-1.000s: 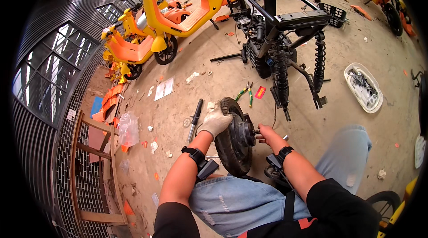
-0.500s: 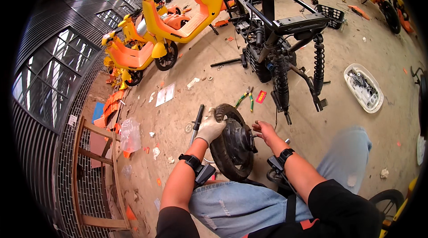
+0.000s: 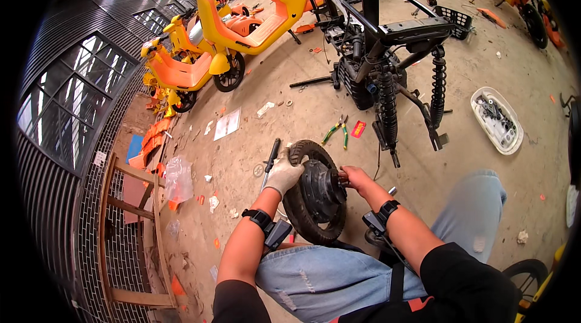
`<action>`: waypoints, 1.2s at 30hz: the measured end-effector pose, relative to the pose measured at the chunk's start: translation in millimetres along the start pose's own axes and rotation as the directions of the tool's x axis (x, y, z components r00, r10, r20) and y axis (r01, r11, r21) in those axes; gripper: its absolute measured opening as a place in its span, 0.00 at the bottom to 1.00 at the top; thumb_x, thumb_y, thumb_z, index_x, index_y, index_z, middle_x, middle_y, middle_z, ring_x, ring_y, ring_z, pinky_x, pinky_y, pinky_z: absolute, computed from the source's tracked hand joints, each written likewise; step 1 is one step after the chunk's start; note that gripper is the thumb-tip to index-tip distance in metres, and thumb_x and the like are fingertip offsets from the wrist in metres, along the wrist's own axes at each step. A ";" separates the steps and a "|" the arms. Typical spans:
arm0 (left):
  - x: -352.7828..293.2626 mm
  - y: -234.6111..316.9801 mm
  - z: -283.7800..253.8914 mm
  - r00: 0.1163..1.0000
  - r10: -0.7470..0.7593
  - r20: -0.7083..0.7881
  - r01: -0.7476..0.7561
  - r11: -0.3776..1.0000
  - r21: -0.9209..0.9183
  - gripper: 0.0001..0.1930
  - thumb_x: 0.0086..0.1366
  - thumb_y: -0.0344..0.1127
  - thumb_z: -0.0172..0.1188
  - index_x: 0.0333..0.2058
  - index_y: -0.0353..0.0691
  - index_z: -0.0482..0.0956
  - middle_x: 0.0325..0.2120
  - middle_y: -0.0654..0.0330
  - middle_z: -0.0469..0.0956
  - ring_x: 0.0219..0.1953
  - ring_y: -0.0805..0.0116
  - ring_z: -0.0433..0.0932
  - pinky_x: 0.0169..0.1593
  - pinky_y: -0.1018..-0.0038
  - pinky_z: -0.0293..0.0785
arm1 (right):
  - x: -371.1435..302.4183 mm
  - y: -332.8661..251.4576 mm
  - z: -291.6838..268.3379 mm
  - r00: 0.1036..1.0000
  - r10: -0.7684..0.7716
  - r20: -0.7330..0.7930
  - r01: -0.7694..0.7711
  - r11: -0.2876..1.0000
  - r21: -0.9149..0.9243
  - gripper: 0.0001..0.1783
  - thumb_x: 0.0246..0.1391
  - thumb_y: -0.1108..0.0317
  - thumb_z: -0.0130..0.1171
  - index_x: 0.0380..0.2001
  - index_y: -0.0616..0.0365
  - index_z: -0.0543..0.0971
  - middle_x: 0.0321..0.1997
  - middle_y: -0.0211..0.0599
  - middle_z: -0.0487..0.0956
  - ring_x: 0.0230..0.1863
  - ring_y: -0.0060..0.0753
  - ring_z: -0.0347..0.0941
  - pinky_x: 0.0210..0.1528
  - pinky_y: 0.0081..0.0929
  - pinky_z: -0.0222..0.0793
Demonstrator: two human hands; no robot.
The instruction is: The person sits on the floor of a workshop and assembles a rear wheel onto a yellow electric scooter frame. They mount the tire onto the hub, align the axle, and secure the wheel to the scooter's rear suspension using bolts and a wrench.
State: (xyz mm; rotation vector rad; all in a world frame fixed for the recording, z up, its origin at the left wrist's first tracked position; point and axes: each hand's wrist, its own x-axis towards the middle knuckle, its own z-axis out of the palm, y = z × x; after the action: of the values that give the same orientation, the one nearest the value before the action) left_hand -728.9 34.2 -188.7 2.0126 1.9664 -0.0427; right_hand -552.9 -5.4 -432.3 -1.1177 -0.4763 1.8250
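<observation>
The left hand [image 3: 283, 173], in a pale work glove, is clamped over the top edge of a small black rubber-tyred wheel with a dark metal hub motor [image 3: 315, 193], which stands upright against the person's knees. The bare right hand [image 3: 356, 179] sits just right of the hub, fingers pinched on its axle end. Beyond the gloved hand a long black bar tool [image 3: 270, 159] lies on the concrete floor [image 3: 423, 166]; further off, green-handled pliers [image 3: 336, 131] and a stripped black scooter frame [image 3: 387, 51].

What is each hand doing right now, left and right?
Left hand: gloved, closed on the tyre of the hub-motor wheel.
Right hand: bare, fingers closed at the wheel's axle; what they pinch cannot be told.
</observation>
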 end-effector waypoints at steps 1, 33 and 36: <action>1.6 -2.8 1.1 1.000 -0.003 -0.003 0.003 1.000 -0.007 0.45 0.59 0.60 0.60 0.70 0.43 0.58 0.57 0.37 0.74 0.61 0.41 0.73 0.63 0.58 0.69 | -0.6 -2.5 3.2 0.999 -0.016 0.029 0.016 1.000 -0.013 0.26 0.70 0.54 0.48 0.62 0.60 0.71 0.56 0.39 0.79 0.47 0.29 0.77 0.50 0.33 0.72; -8.7 10.0 3.4 1.000 -0.013 -0.023 0.015 0.993 0.114 0.44 0.59 0.56 0.56 0.69 0.38 0.57 0.55 0.31 0.73 0.59 0.38 0.73 0.63 0.58 0.68 | -11.1 26.6 -4.8 0.958 0.278 -0.070 -0.276 0.960 0.039 0.25 0.67 0.44 0.46 0.51 0.52 0.75 0.55 0.34 0.79 0.51 0.37 0.74 0.50 0.40 0.72; -6.9 19.3 5.4 1.000 0.007 0.010 -0.008 0.996 0.090 0.45 0.61 0.60 0.55 0.69 0.37 0.56 0.55 0.30 0.72 0.57 0.36 0.74 0.62 0.58 0.69 | -24.2 18.6 6.4 0.978 0.207 0.036 -0.209 0.976 0.058 0.31 0.66 0.38 0.44 0.54 0.51 0.75 0.62 0.37 0.75 0.58 0.41 0.71 0.56 0.43 0.68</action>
State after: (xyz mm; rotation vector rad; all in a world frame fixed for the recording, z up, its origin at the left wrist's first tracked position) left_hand -709.3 26.2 -188.1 2.0713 1.9839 -0.1420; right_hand -563.5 -34.6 -430.1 -1.1348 -0.3266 2.0262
